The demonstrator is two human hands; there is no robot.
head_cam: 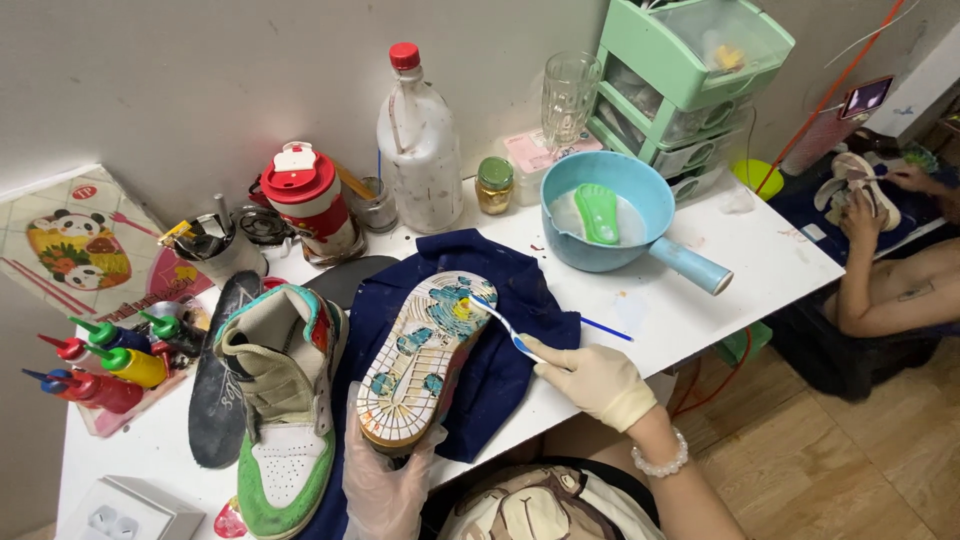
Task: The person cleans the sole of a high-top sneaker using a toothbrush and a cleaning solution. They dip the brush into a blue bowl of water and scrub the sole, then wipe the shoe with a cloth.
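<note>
A sneaker lies sole-up (425, 355) on a dark blue cloth (505, 330) on the white table. My left hand (385, 480), in a clear plastic glove, grips the shoe at its near end. My right hand (598, 380), in a cream rubber glove, holds a blue-and-white toothbrush (500, 322) whose bristle end rests on the patterned sole near its far end. The matching green and white sneaker (285, 400) stands upright just left of the held shoe.
A light blue pan (640, 195) with water and a green brush stands beyond the cloth. Bottles, a glass, a jar, a red-lidded mug and a green drawer unit (690, 80) line the wall. Paint bottles (110, 365) and black insoles sit left. Another person (885, 270) handles a shoe at right.
</note>
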